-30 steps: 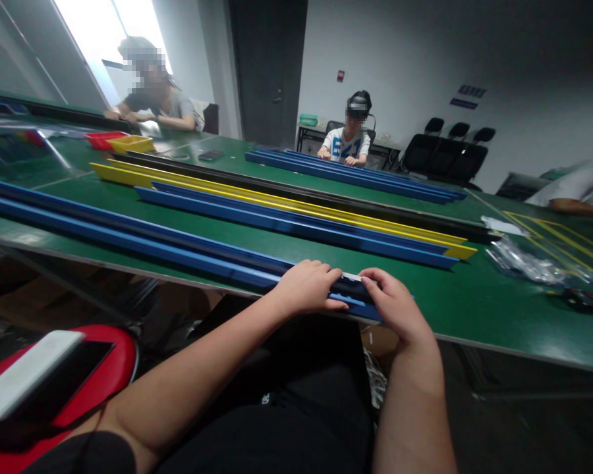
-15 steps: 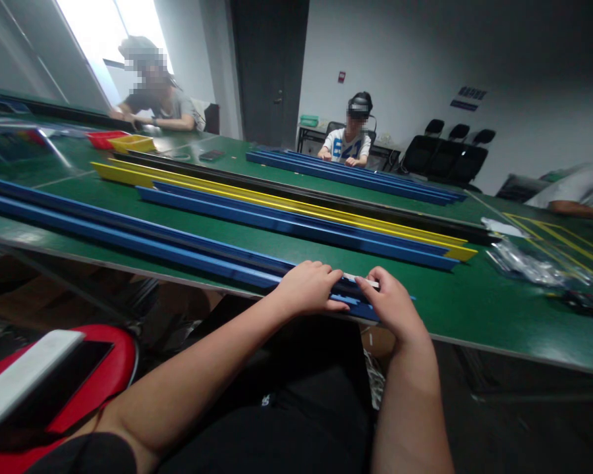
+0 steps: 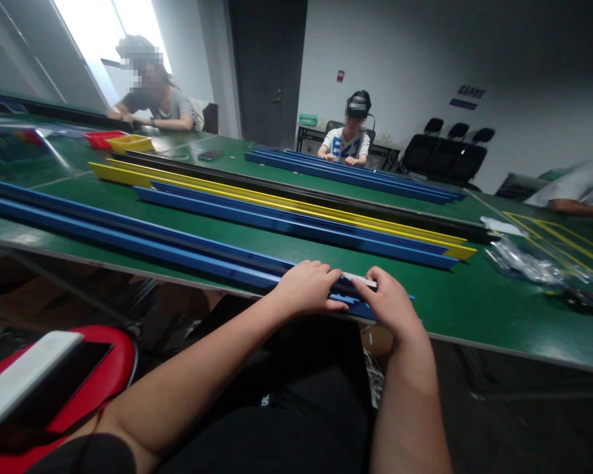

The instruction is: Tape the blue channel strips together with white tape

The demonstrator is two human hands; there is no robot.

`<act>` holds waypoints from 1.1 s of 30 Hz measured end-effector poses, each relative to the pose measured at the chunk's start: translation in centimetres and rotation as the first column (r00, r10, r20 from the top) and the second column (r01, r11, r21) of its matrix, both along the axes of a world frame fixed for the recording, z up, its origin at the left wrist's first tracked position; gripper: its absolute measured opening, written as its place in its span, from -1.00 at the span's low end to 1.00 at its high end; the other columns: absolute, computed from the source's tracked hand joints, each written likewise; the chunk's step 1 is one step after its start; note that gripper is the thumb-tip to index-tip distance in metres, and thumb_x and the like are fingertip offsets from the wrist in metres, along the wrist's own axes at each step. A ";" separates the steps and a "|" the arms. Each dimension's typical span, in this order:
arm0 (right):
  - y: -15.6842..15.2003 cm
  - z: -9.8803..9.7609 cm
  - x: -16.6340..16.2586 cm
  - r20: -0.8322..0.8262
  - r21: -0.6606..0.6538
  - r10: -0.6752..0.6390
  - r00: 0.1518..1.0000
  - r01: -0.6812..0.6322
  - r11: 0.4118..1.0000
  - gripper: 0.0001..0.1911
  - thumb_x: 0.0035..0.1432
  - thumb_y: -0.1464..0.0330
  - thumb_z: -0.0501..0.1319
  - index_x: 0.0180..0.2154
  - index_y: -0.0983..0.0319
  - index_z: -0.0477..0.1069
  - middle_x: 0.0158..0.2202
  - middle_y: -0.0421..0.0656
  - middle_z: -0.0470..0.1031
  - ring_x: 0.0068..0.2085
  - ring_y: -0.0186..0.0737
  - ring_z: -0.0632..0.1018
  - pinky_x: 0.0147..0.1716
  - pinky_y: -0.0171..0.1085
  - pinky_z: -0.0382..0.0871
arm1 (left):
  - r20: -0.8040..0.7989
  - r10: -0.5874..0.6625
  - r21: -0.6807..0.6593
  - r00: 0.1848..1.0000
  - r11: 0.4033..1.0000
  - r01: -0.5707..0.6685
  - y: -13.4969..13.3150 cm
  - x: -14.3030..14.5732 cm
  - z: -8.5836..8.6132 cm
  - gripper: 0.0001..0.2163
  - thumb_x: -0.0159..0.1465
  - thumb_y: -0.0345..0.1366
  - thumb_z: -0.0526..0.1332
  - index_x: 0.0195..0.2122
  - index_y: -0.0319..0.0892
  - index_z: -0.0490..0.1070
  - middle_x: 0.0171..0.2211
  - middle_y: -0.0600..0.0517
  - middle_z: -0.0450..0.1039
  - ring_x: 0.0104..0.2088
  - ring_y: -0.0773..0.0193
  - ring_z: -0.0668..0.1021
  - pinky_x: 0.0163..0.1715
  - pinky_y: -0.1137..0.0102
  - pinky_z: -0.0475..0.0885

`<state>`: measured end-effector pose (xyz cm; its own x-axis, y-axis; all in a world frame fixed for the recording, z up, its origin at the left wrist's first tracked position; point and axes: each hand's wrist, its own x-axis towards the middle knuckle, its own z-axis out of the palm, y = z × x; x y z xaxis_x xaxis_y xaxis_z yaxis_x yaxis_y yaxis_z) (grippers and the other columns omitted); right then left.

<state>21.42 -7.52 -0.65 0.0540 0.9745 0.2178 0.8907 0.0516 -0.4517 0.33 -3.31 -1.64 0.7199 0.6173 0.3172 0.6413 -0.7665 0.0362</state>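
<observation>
A long blue channel rail [image 3: 178, 238] lies along the near edge of the green table, its right end under both hands. My left hand [image 3: 307, 288] is closed over the rail, fingers across the far side and thumb on the near side. My right hand [image 3: 391, 301] pinches a thin white strip [image 3: 352, 278] at the rail's far side, close to its right end. The strip reaches left toward my left fingertips; whether they touch it I cannot tell. Small light-blue jagged edges [image 3: 343, 299] show on the rail between the hands.
Beyond lie another blue rail [image 3: 286, 227], a yellow rail [image 3: 109, 172] and black rails [image 3: 425, 220]. Plastic bags [image 3: 528, 263] are at right, red [image 3: 99, 139] and yellow trays [image 3: 131, 143] at left. Co-workers sit around the green table [image 3: 474, 316]. A red stool [image 3: 113, 355] stands beside me.
My right hand and the white strip have shifted very slightly left, and more of the strip shows between the hands. My left hand stays on the rail.
</observation>
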 end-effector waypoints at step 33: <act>0.1 -0.1 0.1 0.052 0.027 0.039 0.998 -0.041 0.999 -0.69 0.22 0.07 0.07 -0.40 0.16 0.27 -0.38 -0.18 0.43 -0.33 -0.20 0.39 -0.37 -0.28 0.10 | -0.008 0.007 -0.022 1.000 1.000 -0.008 -0.1 0.1 0.4 -0.40 0.19 0.29 0.11 -0.01 -0.13 0.40 -0.21 -0.09 0.53 -0.15 0.00 0.56 -0.16 0.21 0.37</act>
<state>21.54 -7.41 -0.78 0.0029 0.9691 0.2466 0.9096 0.0999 -0.4032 0.43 -3.44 -1.28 0.7176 0.6294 0.2983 0.6473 -0.7607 0.0478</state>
